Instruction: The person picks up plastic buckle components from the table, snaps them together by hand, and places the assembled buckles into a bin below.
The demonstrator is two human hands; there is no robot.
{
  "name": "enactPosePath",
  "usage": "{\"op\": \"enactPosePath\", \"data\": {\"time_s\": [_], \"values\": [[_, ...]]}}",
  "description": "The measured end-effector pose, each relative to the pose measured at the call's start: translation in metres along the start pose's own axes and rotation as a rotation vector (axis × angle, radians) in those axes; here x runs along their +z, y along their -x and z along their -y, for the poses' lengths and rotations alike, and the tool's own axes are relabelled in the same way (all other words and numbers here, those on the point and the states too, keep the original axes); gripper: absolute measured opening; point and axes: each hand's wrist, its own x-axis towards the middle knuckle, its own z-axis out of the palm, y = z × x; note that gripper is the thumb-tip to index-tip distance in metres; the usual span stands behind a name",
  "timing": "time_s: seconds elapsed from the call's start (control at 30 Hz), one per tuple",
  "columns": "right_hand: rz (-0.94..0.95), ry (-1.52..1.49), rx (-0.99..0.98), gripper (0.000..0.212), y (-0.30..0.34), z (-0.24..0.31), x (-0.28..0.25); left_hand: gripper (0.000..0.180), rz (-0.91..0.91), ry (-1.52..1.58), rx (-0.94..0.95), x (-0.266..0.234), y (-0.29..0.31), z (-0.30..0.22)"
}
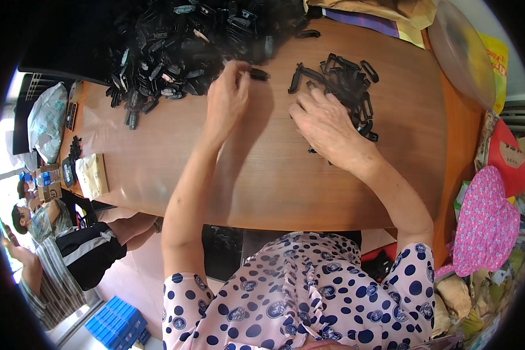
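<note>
At the pile's lower right edge, my left hand has its fingers curled closed at the end of a small dark, narrow plastic part. On the right, my right hand rests palm down at the near left side of a smaller heap of black, frame-like plastic pieces. Its fingers are bent together among the pieces, and whatever lies under the fingertips is hidden. The large pile of black plastic parts, some with shiny faces, spreads over the far left of the wooden table.
A brown paper bag and a clear plastic tub stand at the far right. A pink patterned cloth hangs at the right. Left are a small beige packet, seated people and a blue crate.
</note>
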Motion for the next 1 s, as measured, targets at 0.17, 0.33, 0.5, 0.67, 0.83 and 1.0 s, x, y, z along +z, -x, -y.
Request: {"op": "enactPosePath", "data": {"time_s": [0.17, 0.33, 0.5, 0.67, 0.83, 1.0], "values": [[0.002, 0.064, -0.069, 0.021, -0.017, -0.009, 0.019, 0.026, 0.172, -0.690, -0.008, 0.011, -0.026, 0.005], [-0.018, -0.109, -0.016, 0.028, -0.015, -0.014, 0.013, 0.022, 0.241, -0.488, 0.160, 0.009, -0.004, 0.001], [-0.334, -1.368, 0.206, 0.036, 0.012, -0.006, 0.013, 0.023, 0.313, -0.301, 0.173, 0.010, 0.038, -0.025], [-0.327, -2.074, 0.441, 0.047, 0.060, 0.026, -0.004, 0.031, 0.236, -0.154, 0.115, 0.009, 0.088, -0.035], [-0.251, -2.153, 0.471, 0.031, 0.105, 0.047, 0.012, 0.024, 0.263, 0.026, 0.025, 0.012, 0.145, -0.039], [-0.077, -1.892, 0.518, 0.020, 0.138, 0.070, 0.007, 0.025, 0.305, 0.146, -0.051, -0.002, 0.186, -0.076]]}}
